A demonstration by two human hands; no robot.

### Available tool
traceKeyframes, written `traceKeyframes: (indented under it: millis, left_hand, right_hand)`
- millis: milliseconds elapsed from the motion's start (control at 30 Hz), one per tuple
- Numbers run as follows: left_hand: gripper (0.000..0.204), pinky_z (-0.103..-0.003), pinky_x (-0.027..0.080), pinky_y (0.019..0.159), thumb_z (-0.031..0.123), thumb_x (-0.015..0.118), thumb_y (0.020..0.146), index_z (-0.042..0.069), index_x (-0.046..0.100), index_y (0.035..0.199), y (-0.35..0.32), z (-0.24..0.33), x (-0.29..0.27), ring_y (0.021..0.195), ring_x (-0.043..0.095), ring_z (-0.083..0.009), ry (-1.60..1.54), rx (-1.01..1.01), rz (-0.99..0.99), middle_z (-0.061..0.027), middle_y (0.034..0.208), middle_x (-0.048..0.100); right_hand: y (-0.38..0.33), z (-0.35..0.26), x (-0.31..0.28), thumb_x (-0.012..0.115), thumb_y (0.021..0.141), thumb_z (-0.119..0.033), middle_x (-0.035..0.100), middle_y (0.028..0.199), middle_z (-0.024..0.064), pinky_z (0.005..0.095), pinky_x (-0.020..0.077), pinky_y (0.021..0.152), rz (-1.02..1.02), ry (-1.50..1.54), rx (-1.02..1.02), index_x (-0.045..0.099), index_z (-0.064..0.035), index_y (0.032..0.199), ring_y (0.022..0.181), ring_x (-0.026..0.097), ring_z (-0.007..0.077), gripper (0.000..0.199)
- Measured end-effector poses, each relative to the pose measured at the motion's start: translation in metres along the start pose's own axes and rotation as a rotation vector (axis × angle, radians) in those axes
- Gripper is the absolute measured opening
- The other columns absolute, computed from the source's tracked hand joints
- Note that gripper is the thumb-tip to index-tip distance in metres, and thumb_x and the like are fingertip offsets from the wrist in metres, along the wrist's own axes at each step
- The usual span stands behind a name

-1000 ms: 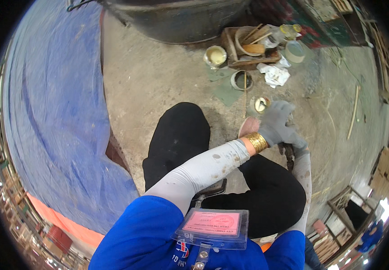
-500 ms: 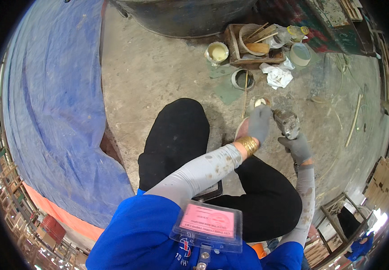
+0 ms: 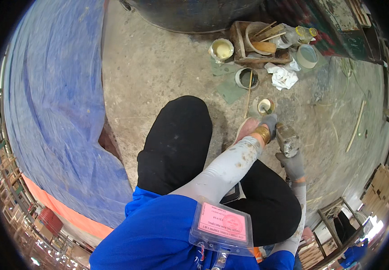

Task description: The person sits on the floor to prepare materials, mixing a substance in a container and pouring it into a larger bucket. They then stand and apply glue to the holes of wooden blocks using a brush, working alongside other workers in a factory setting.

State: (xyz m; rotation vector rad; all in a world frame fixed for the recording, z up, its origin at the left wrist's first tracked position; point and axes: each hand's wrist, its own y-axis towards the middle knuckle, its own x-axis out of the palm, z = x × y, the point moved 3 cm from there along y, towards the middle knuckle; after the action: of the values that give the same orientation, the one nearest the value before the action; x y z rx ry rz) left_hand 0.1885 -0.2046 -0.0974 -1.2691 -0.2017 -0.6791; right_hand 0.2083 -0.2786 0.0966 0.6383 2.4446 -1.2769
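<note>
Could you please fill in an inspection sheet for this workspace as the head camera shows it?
Surface: bare concrete floor, stained and dusty.
Job's things: grey block-like object gripped by the gloved right hand; small round tin just ahead of the gloved left hand.
Clutter: wooden tray holding sticks and a bowl, cream-filled can, dark open can, crumpled white rag, loose thin sticks.
Hands: both gloved; gold bangles at left wrist.
Cables: nothing seen.
Surroundings: blue tarpaulin at left, large dark drum ahead, wooden frames at right.
</note>
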Motion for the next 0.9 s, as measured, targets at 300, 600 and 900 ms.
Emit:
traceKeyframes:
  millis: [300, 600, 900]
  left_hand:
    - [0.017, -0.035, 0.043, 0.051, 0.027, 0.045, 0.081, 0.013, 0.054, 0.079, -0.056, 0.024, 0.008, 0.058, 0.054, -0.0198, -0.176, -0.195, 0.032, -0.0038, 0.069, 0.056]
    - [0.020, -0.038, 0.047, 0.048, 0.029, 0.043, 0.086, 0.011, 0.050, 0.082, -0.083, 0.049, 0.028, 0.049, 0.052, -0.0211, -0.473, -0.155, 0.039, -0.0061, 0.061, 0.053]
    - [0.028, -0.031, 0.043, 0.046, 0.035, 0.047, 0.088, 0.008, 0.050, 0.081, -0.100, 0.072, -0.006, 0.047, 0.047, -0.0144, -0.023, 0.300, -0.022, -0.0026, 0.058, 0.048]
  right_hand:
    - [-0.035, 0.011, -0.009, 0.074, 0.068, -0.018, 0.062, 0.073, 0.0054, 0.0307, 0.0449, 0.059, 0.051, -0.234, -0.091, 0.060, 0.0017, 0.081, 0.065, 0.057, 0.0150, 0.028]
    - [-0.076, 0.010, -0.031, 0.075, 0.068, -0.014, 0.064, 0.081, 0.0070, 0.0283, 0.0459, 0.064, 0.124, -0.283, -0.321, 0.061, 0.0008, 0.088, 0.070, 0.059, 0.0138, 0.029]
    - [-0.020, 0.015, -0.060, 0.070, 0.071, -0.025, 0.063, 0.082, 0.0179, 0.0331, 0.0473, 0.066, 0.495, -0.345, -0.299, 0.060, -0.0046, 0.099, 0.075, 0.062, 0.0318, 0.036]
